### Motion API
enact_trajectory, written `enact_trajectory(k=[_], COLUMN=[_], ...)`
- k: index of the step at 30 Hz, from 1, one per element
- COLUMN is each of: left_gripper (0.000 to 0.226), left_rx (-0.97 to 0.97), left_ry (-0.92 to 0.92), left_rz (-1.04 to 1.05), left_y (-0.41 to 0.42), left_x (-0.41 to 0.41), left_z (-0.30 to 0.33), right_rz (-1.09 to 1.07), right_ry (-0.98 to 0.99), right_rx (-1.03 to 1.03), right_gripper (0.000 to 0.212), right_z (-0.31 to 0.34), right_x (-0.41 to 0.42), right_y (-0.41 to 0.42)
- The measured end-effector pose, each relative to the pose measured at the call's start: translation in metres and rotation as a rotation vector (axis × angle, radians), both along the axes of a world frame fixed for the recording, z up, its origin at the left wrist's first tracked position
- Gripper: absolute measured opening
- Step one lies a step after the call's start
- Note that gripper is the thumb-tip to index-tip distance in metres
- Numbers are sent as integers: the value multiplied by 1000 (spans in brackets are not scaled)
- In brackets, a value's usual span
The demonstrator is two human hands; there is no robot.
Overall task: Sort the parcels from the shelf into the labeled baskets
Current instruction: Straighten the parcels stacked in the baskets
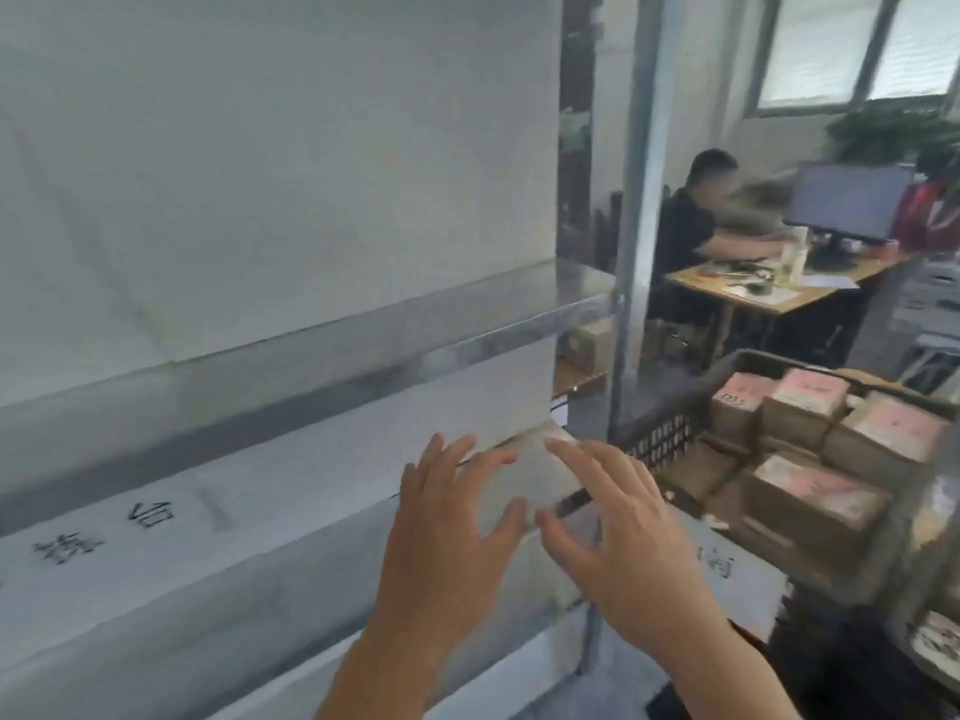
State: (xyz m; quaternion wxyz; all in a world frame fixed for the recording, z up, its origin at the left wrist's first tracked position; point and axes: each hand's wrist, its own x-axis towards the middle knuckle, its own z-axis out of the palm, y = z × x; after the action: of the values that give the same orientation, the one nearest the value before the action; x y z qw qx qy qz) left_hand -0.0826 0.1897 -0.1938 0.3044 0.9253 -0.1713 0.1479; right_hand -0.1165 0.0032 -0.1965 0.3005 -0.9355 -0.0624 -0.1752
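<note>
A pale grey flat parcel (524,478) sticks out at the right end of the metal shelf (311,366). My left hand (452,532) and my right hand (618,527) are raised in front of it with fingers spread, one on each side. Fingertips and thumbs lie at the parcel's edges, but the blur hides whether they grip it. To the right stands a black plastic basket (660,439) filled with several brown cardboard parcels (810,501) that carry pink labels.
White sheets with black characters (104,537) cover the shelf front. An upright metal post (636,226) stands between shelf and basket. Behind it a person sits at a wooden desk (769,288) with a monitor (847,200). A dark bin (852,662) sits lower right.
</note>
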Motion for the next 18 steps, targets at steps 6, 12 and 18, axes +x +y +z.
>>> enact_trajectory(k=[6, 12, 18], left_gripper=[37, 32, 37], left_rx=[-4, -101, -204], left_ry=[-35, -54, -36], left_rz=[353, 740, 1062], left_y=[198, 355, 472], left_x=[-75, -175, -270], left_z=[1, -6, -23], right_rz=[335, 722, 1078], right_ry=[-47, -37, -3], right_rx=[2, -39, -103], right_gripper=[66, 74, 76], right_z=[8, 10, -12], right_x=[-10, -42, -84], right_y=[197, 379, 543])
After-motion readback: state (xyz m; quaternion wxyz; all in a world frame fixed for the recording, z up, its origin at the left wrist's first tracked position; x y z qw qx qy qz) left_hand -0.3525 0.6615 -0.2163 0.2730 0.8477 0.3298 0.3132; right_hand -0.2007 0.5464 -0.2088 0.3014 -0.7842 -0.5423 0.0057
